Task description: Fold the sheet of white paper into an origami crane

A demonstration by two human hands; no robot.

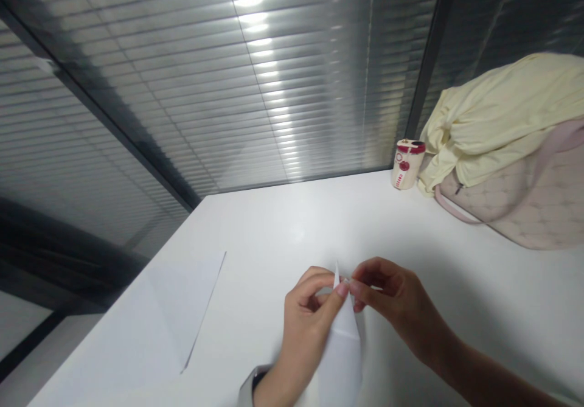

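A folded sheet of white paper is held above the table, its narrow pointed end facing away from me. My left hand pinches it near that tip, thumb on top and fingers behind. From the other side my right hand closes thumb and forefinger on a small bit of the paper's edge by the tip. The fingertips of both hands almost meet there. A crease crosses the paper lower down. The forefinger and thumb hide part of the folds.
White sheets of paper lie at the left of the white table. A cream coffee cup with a red-banded lid stands at the back right. Beside it is a pink quilted bag under a pale yellow cloth. Blinds hang behind glass.
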